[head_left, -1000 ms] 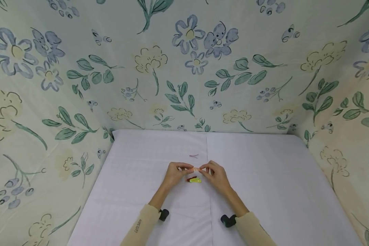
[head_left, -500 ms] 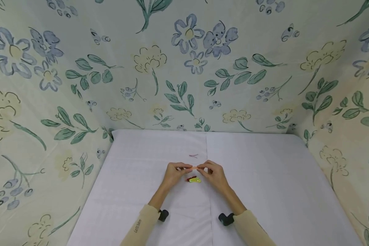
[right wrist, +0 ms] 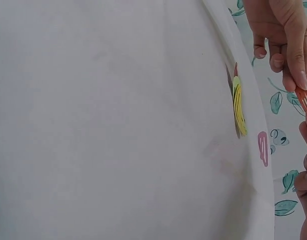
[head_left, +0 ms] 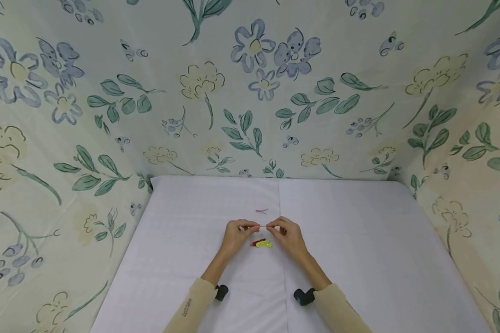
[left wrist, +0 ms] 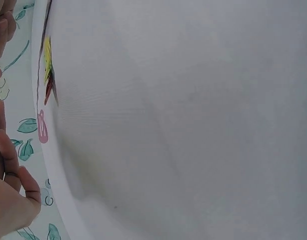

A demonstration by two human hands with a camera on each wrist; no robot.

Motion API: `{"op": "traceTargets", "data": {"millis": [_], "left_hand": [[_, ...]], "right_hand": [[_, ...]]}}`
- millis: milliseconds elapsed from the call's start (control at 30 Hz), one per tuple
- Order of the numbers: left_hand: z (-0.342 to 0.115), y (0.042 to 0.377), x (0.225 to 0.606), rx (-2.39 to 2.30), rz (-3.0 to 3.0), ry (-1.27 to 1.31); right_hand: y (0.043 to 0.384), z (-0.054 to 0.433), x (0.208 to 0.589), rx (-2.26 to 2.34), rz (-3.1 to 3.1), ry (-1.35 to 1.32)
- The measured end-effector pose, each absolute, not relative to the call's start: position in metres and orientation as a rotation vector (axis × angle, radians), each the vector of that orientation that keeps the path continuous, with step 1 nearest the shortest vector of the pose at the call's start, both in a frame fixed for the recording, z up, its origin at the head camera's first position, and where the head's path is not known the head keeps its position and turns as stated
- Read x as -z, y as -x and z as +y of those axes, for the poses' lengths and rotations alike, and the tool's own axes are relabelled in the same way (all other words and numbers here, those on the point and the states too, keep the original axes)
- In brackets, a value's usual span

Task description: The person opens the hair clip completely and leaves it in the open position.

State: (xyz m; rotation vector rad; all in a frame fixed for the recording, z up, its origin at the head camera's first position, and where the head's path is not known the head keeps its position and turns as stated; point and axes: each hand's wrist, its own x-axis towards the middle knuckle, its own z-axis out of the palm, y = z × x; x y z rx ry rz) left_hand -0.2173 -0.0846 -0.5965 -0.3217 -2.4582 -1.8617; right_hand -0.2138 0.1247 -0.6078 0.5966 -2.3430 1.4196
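Note:
An orange slotted hair clip is held up between both hands above the white-covered table. My left hand pinches one end with thumb and fingertips, and my right hand pinches the other. From the head camera the clip looks like a thin line, seen edge-on. Below the hands, a yellow hair clip lies beside a red hair clip, partly overlapping it. Beyond the hands a pink hair clip lies on the cloth, its slotted shape showing in the left wrist view.
A white cloth with a centre crease covers the table. Floral fabric hangs behind and along both sides. A dark wrist camera sits by the right sleeve, another by the left.
The orange hair clip has turned from showing its slotted face to lying edge-on to the head camera. Both hands have shifted very slightly left and keep their pinch.

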Motion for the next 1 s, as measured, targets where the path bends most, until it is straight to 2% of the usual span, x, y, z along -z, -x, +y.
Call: {"op": "traceTargets", "data": {"millis": [567,1000], "left_hand": [[-0.083,0.224,0.595,1.632,-2.449,0.469],[-0.083,0.224,0.598,1.677,-2.469,0.481]], "right_hand": [[0.215,0.127,0.597,-1.582,-2.44,-0.573],[0.218,0.133,0.593,-1.668,-2.638,-0.509]]}}
